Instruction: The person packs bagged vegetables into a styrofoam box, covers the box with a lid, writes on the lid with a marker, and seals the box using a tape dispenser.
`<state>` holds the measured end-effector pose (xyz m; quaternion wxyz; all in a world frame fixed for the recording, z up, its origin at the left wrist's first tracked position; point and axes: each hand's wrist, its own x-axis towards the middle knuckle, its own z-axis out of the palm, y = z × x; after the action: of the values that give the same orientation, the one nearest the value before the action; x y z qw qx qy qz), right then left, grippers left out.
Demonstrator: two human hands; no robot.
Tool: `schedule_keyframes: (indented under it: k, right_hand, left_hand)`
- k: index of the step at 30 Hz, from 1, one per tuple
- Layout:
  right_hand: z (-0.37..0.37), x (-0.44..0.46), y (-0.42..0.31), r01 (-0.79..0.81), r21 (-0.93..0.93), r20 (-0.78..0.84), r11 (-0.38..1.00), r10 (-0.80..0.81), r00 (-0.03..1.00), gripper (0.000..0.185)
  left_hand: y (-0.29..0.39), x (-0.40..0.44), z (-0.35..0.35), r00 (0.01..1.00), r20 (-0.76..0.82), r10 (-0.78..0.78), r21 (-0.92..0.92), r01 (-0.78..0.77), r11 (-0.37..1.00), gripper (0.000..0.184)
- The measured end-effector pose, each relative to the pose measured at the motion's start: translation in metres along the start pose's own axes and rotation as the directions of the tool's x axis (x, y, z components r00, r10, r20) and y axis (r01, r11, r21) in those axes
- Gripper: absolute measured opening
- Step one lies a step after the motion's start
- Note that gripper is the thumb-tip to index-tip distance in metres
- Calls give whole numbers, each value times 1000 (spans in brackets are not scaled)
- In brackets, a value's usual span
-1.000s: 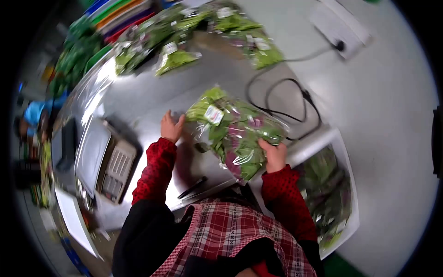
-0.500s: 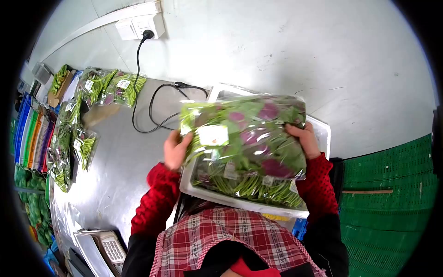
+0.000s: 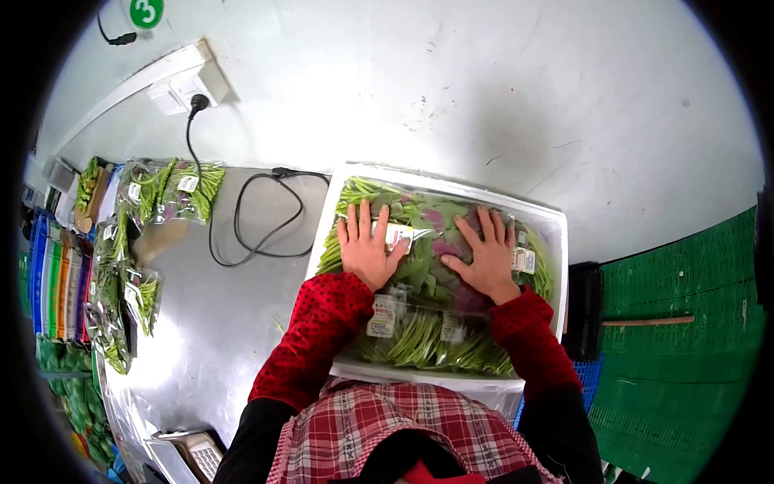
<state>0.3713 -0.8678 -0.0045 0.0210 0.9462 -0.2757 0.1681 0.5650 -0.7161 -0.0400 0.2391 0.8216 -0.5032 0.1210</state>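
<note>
A white foam box (image 3: 562,250) holds several clear bags of leafy greens with labels. Across its upper part lies a bag of green and purple leaves (image 3: 427,278), stems to the left. My left hand (image 3: 369,248) rests flat on the stem end of this bag, beside its white label, fingers spread. On the leafy end, my right hand (image 3: 488,260) also lies flat with its fingers apart. Bags with bright green stems (image 3: 419,339) show along the box's near side.
More bagged greens (image 3: 113,274) line the left side of the metal table (image 3: 218,306). A black cable (image 3: 240,226) runs from a wall socket (image 3: 197,87) to the tabletop. A calculator-like device (image 3: 201,456) sits at the lower left. Right of the box are a black object and green mesh.
The bag has moved from being held in both hands down into the white box. Both hands have let go of its edges and now lie flat on it. The view has shifted.
</note>
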Motion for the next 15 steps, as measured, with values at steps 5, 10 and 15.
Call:
schedule_keyframes:
  k: [5, 10, 15]
  right_hand:
    - [45, -21, 12, -18, 138, 45, 990, 12, 999, 71]
    - [53, -12, 12, -28, 177, 59, 984, 18, 998, 71]
    - [62, -12, 6, 87, 117, -2, 989, -87, 996, 70]
  left_hand:
    - [2, -23, 36, 991, 102, -88, 33, 86, 996, 70]
    - [-1, -22, 48, 984, 129, -120, 61, 113, 992, 74]
    - [-16, -33, 44, 965, 187, -184, -68, 199, 978, 77]
